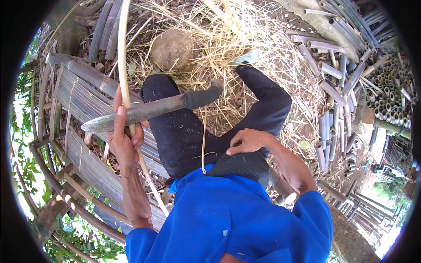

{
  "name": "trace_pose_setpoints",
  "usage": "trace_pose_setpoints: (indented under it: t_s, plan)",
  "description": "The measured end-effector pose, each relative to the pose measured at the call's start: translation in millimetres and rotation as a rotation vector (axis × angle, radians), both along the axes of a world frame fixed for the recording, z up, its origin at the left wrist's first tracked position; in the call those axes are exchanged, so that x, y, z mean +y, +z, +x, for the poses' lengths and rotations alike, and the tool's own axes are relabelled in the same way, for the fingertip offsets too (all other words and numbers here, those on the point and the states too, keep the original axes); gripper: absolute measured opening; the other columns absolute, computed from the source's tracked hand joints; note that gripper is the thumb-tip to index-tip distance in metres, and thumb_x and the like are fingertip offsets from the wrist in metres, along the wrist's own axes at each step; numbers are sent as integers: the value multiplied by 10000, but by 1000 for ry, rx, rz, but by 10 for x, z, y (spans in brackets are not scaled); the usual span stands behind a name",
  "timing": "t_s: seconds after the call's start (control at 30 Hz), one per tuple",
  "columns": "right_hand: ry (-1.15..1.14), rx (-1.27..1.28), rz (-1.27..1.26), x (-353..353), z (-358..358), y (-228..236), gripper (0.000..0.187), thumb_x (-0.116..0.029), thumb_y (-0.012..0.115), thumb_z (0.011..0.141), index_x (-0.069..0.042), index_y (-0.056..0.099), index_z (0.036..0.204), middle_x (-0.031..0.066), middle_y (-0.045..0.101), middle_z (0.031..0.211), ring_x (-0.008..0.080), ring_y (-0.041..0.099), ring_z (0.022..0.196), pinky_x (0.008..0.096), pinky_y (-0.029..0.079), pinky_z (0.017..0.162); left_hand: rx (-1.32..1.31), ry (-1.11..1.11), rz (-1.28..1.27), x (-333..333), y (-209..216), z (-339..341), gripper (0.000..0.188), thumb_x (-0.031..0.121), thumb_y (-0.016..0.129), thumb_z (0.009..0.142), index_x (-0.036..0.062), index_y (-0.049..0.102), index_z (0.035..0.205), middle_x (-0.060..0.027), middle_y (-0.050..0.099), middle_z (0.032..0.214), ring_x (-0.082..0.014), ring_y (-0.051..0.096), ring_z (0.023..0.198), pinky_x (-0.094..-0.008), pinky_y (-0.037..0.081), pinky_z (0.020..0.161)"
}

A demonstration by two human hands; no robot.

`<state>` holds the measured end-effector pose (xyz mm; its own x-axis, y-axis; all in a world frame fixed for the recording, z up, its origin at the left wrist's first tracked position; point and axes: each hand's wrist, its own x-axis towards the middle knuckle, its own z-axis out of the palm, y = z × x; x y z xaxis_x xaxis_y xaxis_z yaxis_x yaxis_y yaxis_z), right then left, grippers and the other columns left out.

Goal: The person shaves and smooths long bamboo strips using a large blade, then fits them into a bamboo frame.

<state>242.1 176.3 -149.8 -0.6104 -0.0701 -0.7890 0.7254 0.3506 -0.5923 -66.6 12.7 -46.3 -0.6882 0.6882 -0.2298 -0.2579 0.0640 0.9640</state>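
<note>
A long pale bamboo strip runs upright through my left hand, its lower end passing down beside my blue shirt. The same hand also grips a machete by its blade, crossing the strip. The blade's tip points left, and its dark wrapped handle reaches over my legs to the right. At my lap my right hand is curled, with thumb and fingers at the upper edge of a black mesh cloth. A thin split strip hangs between my thighs.
A round wooden block stands ahead among straw-like shavings. On the left lie a slatted bamboo bench and a curved bamboo frame. Cut bamboo lengths and stacked tubes fill the right side.
</note>
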Motion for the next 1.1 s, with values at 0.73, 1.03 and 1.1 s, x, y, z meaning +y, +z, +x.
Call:
trace_pose_setpoints:
  t_s: [0.73, 1.03, 1.1]
  plan:
    - [-54, -317, 176, -102, 467, 268, 776, -821, 609, 819, -145, 796, 1151, 201, 763, 1071, 376, 712, 1068, 450, 542, 970, -177, -166, 112, 95, 82, 88, 492, 249, 438, 1107, 145, 405, 1586, -75, 650, 676, -37, 355, 402, -196, 278, 365]
    - [-100, -309, 252, -163, 786, 414, 1034, -903, 550, 783, -16, 697, 1294, 222, 717, 1223, 390, 673, 1169, 456, 508, 1041, -260, -195, 102, 128, 120, 244, 516, 253, 476, 1091, 140, 402, 1589, -93, 647, 682, -32, 349, 412, -199, 247, 372]
    - [-177, -438, 174, -170, 931, 346, 1025, -874, 575, 800, 18, 684, 1291, 238, 711, 1207, 383, 690, 1133, 453, 567, 977, -241, -240, 88, 166, 116, 253, 524, 288, 466, 1103, 168, 376, 1605, -55, 617, 706, -34, 391, 451, -199, 291, 389]
